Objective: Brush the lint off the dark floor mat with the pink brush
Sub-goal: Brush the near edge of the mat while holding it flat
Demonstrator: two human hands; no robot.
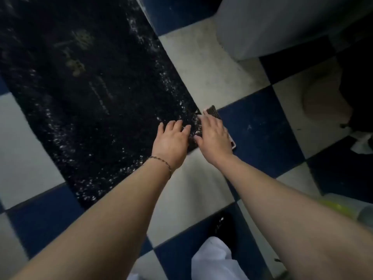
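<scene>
Head view, looking down at checkered blue and white floor tiles; dark floor mat runs from upper left of frame to centre, its near-right corner under the hands. Left hand lies flat on the mat near that corner, fingers spread and fairly straight, pressing it down, gripping nothing; thin bracelet on that wrist. Right hand just right of centre holds the pink brush, fingers over its top, brush sitting at the mat's right edge, partly on mat and partly over blue tile; only a pink rim and dark patterned face show, rest hidden by the hand. Hands close together but not touching. Lint: white flecks thick along the right edge band and the lower-left edge, also around the corner being worked; middle looks darker and cleaner but blurry, hard to tell. Judgement: brushing underway, most lint left to clear. Grey bin-like object upper right, white cloth at bottom
</scene>
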